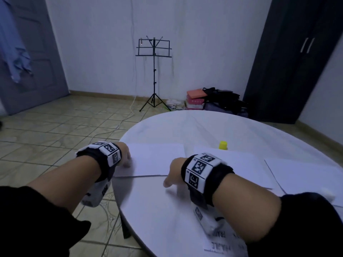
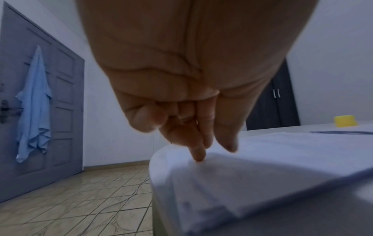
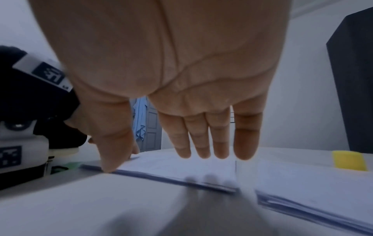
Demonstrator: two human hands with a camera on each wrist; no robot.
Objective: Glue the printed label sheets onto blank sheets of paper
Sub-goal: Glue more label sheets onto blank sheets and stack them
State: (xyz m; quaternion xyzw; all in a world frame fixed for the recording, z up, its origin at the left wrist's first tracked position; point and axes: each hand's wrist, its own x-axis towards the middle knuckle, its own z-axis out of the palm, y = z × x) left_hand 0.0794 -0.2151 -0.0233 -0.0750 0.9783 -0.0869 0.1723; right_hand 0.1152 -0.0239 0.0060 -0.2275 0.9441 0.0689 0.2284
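Note:
A blank white sheet (image 1: 156, 158) lies on the round white table (image 1: 167, 210). My left hand (image 1: 126, 158) is at the sheet's left edge, close to the table rim. In the left wrist view its fingertips (image 2: 198, 158) point down and touch the paper (image 2: 282, 167). My right hand (image 1: 172, 175) is at the sheet's near right corner with its fingers straight and spread; the thumb tip (image 3: 109, 169) touches the near edge of the sheet (image 3: 181, 167). A yellow-capped glue bottle (image 1: 223, 145) stands behind the sheets. A printed label sheet (image 1: 222, 242) lies under my right forearm.
Two more piles of white paper (image 1: 241, 164) (image 1: 306, 173) lie to the right. A music stand (image 1: 154, 71), boxes and bags (image 1: 213, 101), a dark wardrobe (image 1: 289, 62) and a door with a blue cloth (image 1: 14, 49) are beyond the table.

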